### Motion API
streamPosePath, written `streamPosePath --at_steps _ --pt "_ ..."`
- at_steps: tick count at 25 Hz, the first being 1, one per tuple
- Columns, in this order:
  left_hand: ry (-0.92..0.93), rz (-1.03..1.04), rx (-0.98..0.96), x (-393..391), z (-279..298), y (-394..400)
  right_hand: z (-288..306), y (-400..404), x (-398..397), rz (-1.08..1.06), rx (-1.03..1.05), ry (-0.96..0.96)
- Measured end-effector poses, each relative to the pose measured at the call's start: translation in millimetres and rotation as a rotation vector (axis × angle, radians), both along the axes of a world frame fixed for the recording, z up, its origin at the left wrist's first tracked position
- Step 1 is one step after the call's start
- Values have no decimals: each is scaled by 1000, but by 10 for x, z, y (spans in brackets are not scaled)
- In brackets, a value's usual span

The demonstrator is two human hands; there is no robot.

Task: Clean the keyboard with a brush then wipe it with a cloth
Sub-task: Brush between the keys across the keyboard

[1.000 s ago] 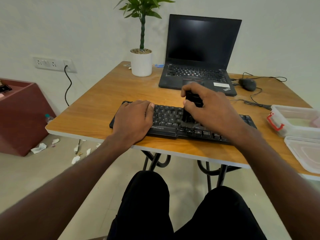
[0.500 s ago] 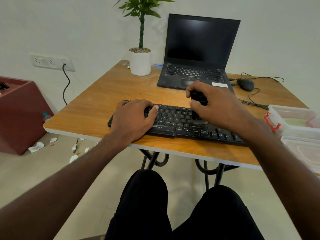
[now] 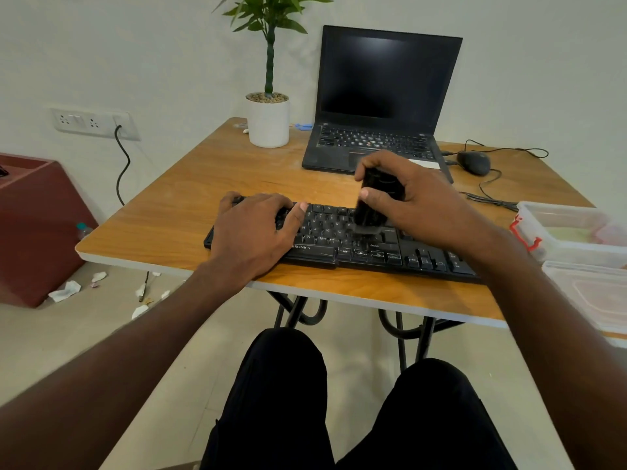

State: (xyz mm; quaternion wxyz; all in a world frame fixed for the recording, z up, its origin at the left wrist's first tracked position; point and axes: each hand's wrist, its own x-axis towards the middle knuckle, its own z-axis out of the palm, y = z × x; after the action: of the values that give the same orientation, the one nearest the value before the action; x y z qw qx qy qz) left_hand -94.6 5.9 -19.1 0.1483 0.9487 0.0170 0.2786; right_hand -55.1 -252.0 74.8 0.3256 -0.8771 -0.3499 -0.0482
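- The black keyboard (image 3: 342,239) lies at the surface's (image 3: 176,218) near edge; the left hand (image 3: 252,228) rests flat on its left end.
- The right hand's (image 3: 414,198) grip wraps a black brush (image 3: 371,205), bristles down on the middle keys.
- Risks: hard strokes could pop keycaps, or nudge the keyboard off the edge.

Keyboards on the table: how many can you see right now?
2: the black keyboard at the near table edge under both hands, and the built-in keyboard of the open laptop behind it.

Black keyboard (image 3: 342,239) — black brush (image 3: 371,205), wood-grain table (image 3: 190,212), white pot (image 3: 268,122)
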Motion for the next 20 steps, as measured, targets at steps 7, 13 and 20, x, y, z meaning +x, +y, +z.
streamPosePath --at_steps 7,13,20 --pt "1 11 10 0 -9 -7 57 -91 87 -184 -271 -175" --pt "0 16 20 7 -13 -4 15 -140 44 9 -194 -76" --pt "-10 17 22 -4 -6 -9 140 -416 101 3 -190 5"
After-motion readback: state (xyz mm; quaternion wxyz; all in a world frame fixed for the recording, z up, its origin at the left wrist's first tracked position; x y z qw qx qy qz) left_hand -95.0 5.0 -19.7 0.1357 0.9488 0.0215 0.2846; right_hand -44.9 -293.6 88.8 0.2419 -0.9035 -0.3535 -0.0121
